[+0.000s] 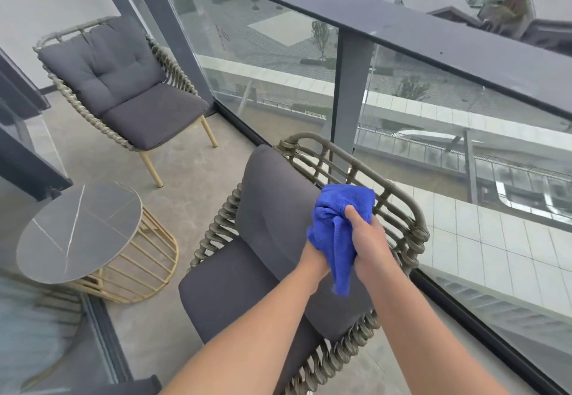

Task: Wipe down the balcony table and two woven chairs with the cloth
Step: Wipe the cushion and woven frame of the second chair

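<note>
1. Head view: both your hands grasp the bunched blue cloth. Your right hand clenches round its right side; your left hand grips from below, mostly hidden behind it.
2. Landmark, the near woven chair: the cloth hangs over its grey back cushion, just inside the top rail. The rail lies just right of your right hand, the nearer one.
3. The table is well left of that chair; the far woven chair is beyond it.

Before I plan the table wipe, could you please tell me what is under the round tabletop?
Under the round tabletop a gold wire base shows; the top hides its far side.
</note>
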